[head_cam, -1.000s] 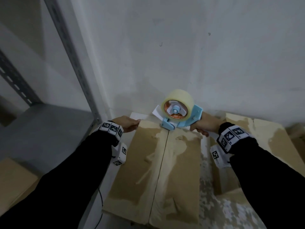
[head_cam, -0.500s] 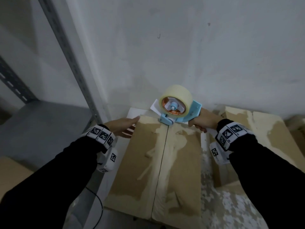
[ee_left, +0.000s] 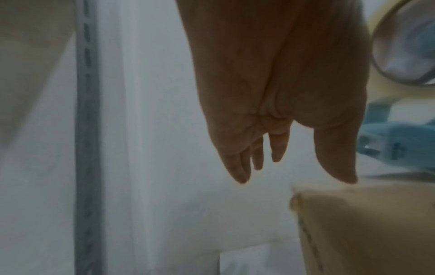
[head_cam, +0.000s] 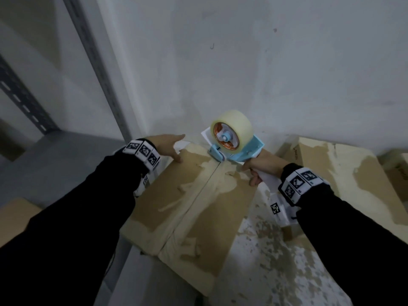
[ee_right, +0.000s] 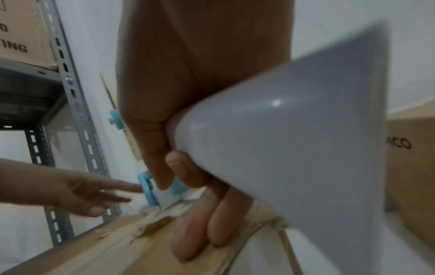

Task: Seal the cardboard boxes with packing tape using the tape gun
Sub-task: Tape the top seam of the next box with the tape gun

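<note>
Pale, scuffed plaster wall closes the scene at the back, with a grey perforated steel shelf upright running down on the left.

The right hand is wrapped round the smooth white handle of the tape gun, thumb and curled fingers closed about it. The gun has a light-blue plastic frame carrying a fat, translucent, cream-coloured tape roll on an orange-and-white hub. Its blue nose rests at the far end of the centre seam of the cardboard box, close to the wall.

The left hand is spread wide and holds nothing: the fingers reach out straight past the box's far left corner, and only the thumb touches the top edge of the cardboard. In the left wrist view the fingers hang straight beside the box's corner.

That box is matte brown board with two flaps meeting in a straight seam; glossy, wrinkled, pale patches of old tape cover much of the top. Another cardboard box with the same torn, pale patches stands just to the right.

Half a second ago the left hand's fingers lay lower, against the box's far left edge; now they are lifted and extended. The tape gun's nose has stayed at the seam's far end.
</note>
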